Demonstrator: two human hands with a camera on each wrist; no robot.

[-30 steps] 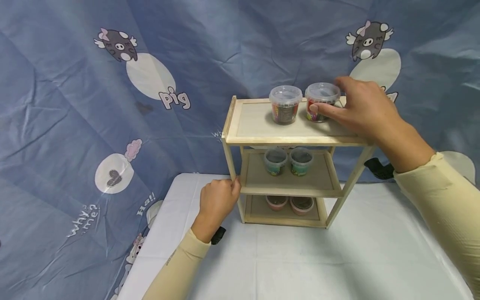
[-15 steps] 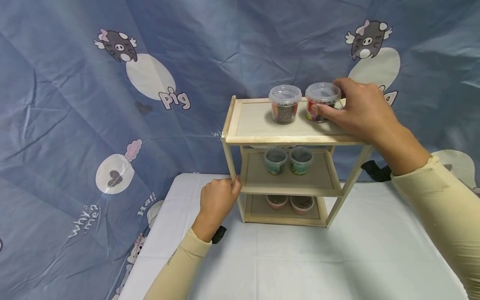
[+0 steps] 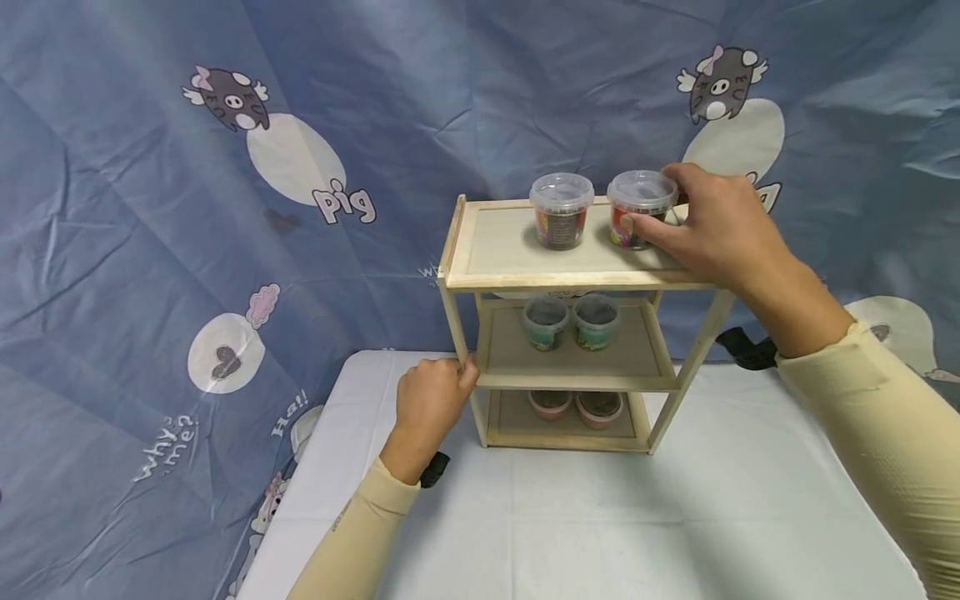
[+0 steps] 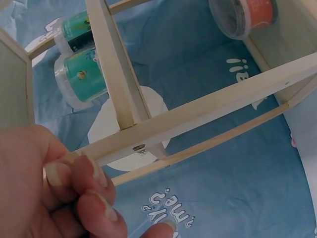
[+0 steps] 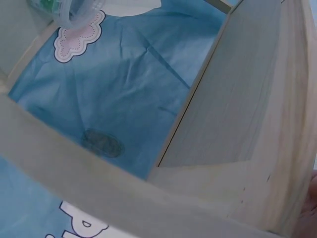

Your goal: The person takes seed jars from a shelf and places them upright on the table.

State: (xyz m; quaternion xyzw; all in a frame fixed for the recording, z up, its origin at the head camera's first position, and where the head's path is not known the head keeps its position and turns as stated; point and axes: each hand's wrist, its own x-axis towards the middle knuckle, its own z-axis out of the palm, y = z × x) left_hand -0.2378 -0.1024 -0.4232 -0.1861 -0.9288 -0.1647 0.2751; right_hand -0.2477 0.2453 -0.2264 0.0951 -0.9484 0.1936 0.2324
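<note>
Held tub [image 3: 639,200] edged rightward | right grip [image 3: 723,225] pinching | left grip [image 3: 431,400] holding rack [image 3: 498,242]

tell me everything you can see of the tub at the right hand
The tub looks like clear plastic, with a wide, translucent rim and a body that shows red, black and multicoloured patches; whether it is full can't be told. It appears to stand upright on the top shelf of the wooden rack, just apart from a similar tub. The right hand holds it, thumb across the front, other fingers at the far side.
</note>
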